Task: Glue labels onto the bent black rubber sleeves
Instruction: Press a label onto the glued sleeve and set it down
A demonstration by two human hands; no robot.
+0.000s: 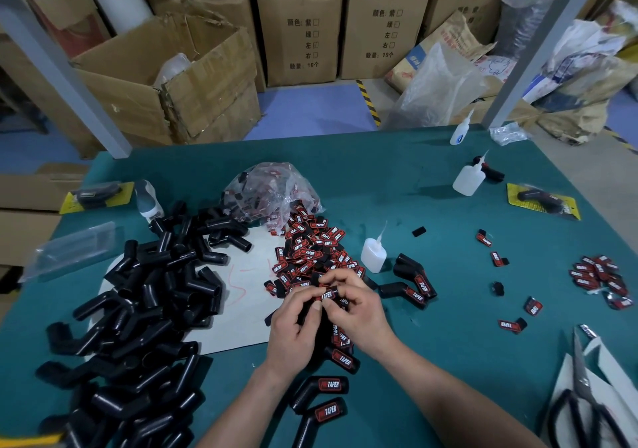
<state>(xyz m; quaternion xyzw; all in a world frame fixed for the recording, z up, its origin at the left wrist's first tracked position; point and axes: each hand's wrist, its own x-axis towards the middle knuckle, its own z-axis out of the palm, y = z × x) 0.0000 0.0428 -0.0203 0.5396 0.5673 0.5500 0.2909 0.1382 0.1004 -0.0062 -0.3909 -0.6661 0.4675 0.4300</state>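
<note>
Green table [431, 178] before stacked cardboard boxes [300, 33], two printed "数量: 10个". Left: heap of unlabelled bent black sleeves [145, 309], too many to count. Centre: heap of red-and-black labels [310, 250] reading "TAPER". The left hand [297, 323] and right hand [355, 306] both clasp one held sleeve [307, 309] above the table centre, fingertips pinched on its "TAPER" label [326, 295]. Labelled sleeves: two by the wrists [322, 399], two right of the hands [414, 285]. Three glue bottles [373, 256]. One pair of scissors [583, 396].
</note>
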